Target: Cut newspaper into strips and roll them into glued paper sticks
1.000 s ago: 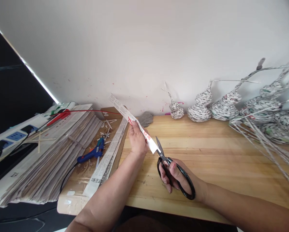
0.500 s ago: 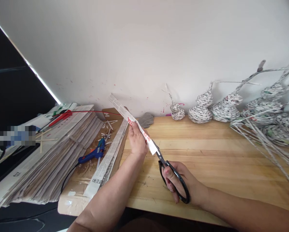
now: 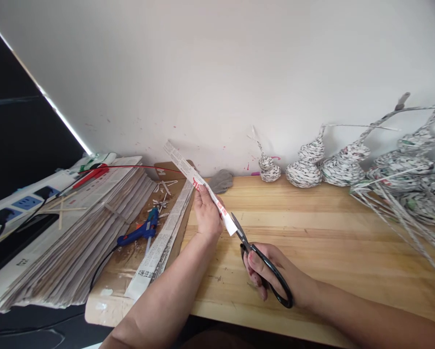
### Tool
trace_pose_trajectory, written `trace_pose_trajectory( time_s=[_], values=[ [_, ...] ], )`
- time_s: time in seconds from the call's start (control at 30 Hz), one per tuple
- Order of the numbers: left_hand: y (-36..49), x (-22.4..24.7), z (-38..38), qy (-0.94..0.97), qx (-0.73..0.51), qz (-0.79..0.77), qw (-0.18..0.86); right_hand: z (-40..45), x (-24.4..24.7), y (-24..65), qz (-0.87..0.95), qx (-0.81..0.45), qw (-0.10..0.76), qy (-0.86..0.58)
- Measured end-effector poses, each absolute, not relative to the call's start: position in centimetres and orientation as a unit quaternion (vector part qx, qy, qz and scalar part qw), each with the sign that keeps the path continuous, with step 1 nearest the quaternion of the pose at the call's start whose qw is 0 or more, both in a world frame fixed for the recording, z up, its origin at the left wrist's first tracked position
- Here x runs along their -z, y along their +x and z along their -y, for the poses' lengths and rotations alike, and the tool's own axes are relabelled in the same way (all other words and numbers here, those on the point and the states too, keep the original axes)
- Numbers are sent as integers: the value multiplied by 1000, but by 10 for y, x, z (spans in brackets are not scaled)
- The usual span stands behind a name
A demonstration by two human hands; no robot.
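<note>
My left hand (image 3: 208, 213) is closed around a long strip of newspaper (image 3: 181, 163) with red print, held at a slant above the table. In my right hand (image 3: 268, 266) is a pair of black-handled scissors (image 3: 283, 288), its fingers in and around the loops. The blades point up and to the left, beside the strip's lower end. Whether the blades touch the paper I cannot tell. Left of my forearm lie more newspaper strips (image 3: 166, 237) on a sheet of cardboard (image 3: 111, 303).
A blue glue gun (image 3: 139, 234) rests on the cardboard among paper scraps. Further left stand a tall newspaper stack (image 3: 82, 242), a red-handled tool (image 3: 90, 175) and a power strip (image 3: 28, 201). Several woven paper gourds (image 3: 304, 167) line the wall, with a grey cloth (image 3: 221, 181) nearby.
My right hand has drawn the scissors slightly right and down from the strip, and the blades look a little more apart. My left hand still holds the strip almost in place.
</note>
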State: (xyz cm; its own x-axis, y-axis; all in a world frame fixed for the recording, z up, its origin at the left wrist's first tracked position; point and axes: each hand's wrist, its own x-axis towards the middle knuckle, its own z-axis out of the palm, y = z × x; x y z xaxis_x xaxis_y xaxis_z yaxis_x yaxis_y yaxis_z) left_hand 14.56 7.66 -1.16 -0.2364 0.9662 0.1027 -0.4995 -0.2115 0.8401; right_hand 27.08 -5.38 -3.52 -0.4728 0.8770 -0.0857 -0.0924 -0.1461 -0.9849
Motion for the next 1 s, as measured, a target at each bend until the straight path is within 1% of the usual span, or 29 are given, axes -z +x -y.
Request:
trace_pose_trajectory(
  time_s=[0.17,0.33,0.57,0.7,1.0],
  values=[
    [147,13,-73,345,-699,-360,513,53,34,271,541,-671,361,-356],
    [154,17,-63,395,-662,-389,505,51,35,271,539,-669,370,-352],
    [156,24,-61,422,-671,-428,434,54,38,271,538,-663,383,-354],
    [155,25,-62,428,-675,-437,413,53,37,272,538,-659,385,-357],
    [156,24,-63,405,-672,-406,469,54,37,271,513,-664,416,-350]
  ],
)
